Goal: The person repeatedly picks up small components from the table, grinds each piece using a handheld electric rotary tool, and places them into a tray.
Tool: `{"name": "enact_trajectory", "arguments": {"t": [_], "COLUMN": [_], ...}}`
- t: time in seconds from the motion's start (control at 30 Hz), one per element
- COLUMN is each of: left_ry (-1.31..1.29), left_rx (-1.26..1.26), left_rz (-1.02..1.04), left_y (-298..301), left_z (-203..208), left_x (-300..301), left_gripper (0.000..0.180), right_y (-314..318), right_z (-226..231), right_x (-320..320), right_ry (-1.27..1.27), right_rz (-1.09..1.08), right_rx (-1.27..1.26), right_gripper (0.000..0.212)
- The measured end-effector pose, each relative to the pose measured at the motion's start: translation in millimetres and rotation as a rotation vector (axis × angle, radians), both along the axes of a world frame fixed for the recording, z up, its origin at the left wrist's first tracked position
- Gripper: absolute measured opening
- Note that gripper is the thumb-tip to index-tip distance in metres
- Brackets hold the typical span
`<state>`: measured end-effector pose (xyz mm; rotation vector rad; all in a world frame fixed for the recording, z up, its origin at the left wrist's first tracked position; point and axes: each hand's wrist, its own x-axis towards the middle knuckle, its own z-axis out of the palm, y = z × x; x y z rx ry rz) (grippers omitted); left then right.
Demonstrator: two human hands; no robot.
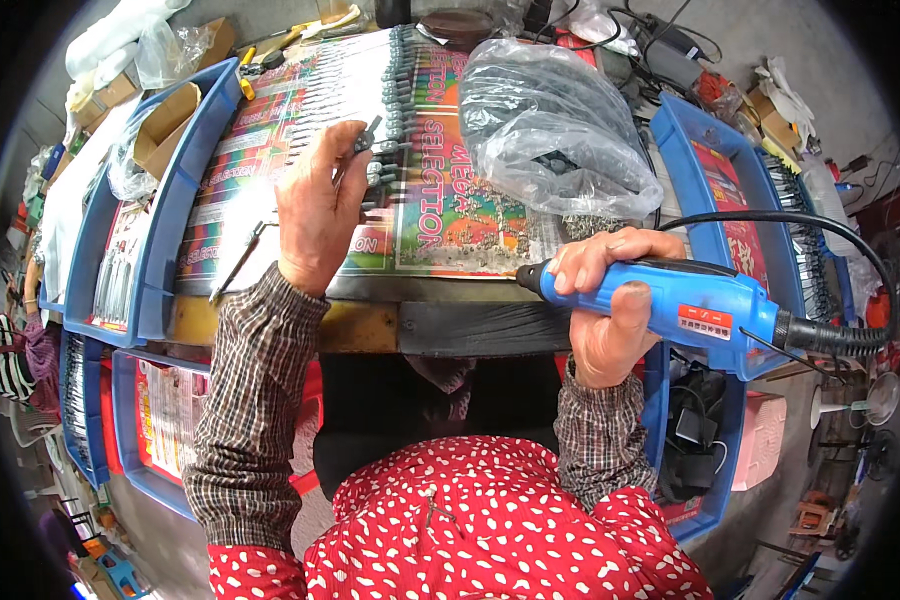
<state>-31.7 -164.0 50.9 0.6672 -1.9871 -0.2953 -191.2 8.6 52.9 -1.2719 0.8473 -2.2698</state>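
My left hand (320,200) is raised over the table, its fingers closed on a small dark metal piece (367,136) whose exact kind I cannot make out. In my right hand (610,300) lies a blue corded electric screwdriver (685,300), held sideways with its tip pointing left at the table's front edge. Beyond my left hand runs a long row of slim rods with dark metal ends (398,95). One loose rod (240,262) lies left of my left wrist. Many small screws (485,225) are scattered on the printed colourful sheet (425,245) between my hands.
A clear plastic bag (560,130) with dark contents sits at the back right. Blue trays (160,240) (730,160) flank the table, and more blue bins (710,450) stand below its front edge. The black cord (830,235) loops around on the right. Yellow-handled tools (247,85) lie back left.
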Motion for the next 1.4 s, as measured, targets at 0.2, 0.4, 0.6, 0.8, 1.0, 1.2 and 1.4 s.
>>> {"name": "enact_trajectory", "arguments": {"t": [0.2,0.4,0.6,0.8,1.0,1.2,1.4], "left_ry": [0.255,0.171,-0.026,-0.125,-0.205,-0.202,-0.11], "left_rx": [0.516,0.637,0.328,0.105,-0.131,-0.168,-0.19], "left_rz": [-0.224,-0.252,-0.26,-0.355,-0.371,-0.305,-0.305], "left_y": [26,49,64,80,87,91,92], "left_z": [-15,-24,-20,-27,-41,-46,-49], "left_x": [12,17,17,14,12,12,10], "left_gripper": [0.021,0.019,0.02,0.021,0.025,0.021,0.022], "right_y": [-8,-13,-16,-12,-5,0,1], "right_z": [-2,-6,-6,-1,6,17,19], "right_x": [6,7,6,7,7,12,15], "right_ry": [-0.001,-0.035,-0.025,-0.028,-0.04,-0.066,-0.072], "right_rz": [0.031,0.055,0.029,0.029,0.048,0.112,0.162], "right_rx": [-0.003,-0.012,-0.012,-0.017,-0.001,-0.034,-0.087], "right_gripper": [0.036,0.037,0.038,0.041,0.045,0.048,0.049]}}
